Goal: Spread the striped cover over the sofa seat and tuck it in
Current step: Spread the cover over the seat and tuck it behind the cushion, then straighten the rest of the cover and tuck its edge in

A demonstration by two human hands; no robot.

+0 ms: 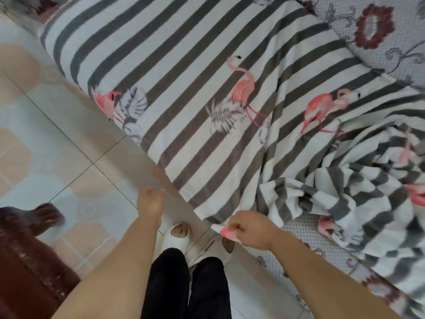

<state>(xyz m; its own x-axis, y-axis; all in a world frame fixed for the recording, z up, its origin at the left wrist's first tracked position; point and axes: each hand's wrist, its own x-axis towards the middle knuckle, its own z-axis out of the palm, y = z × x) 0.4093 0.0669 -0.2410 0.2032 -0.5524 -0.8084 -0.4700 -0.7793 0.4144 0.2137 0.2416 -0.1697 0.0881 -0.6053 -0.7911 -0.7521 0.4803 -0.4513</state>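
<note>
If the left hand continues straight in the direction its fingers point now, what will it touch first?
Probably the front edge of the striped cover, where it hangs over the sofa seat. The left hand, open and blurred, points up and slightly right toward it. Depth is unclear, so it may pass in front over the tiled floor.

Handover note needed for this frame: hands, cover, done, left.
Right hand: shut, pinching the striped cover's front edge by the seat's front.
Left hand: open, motion-blurred, beside the cover's hanging front edge; holds nothing.
Done: the left and middle stretch lies flat over the sofa seat, flamingo print up.
Left: the right portion is bunched in a heap, with floral seat fabric exposed below and behind it. Pull that flat, then tuck in; no tucking is visible yet.
</note>
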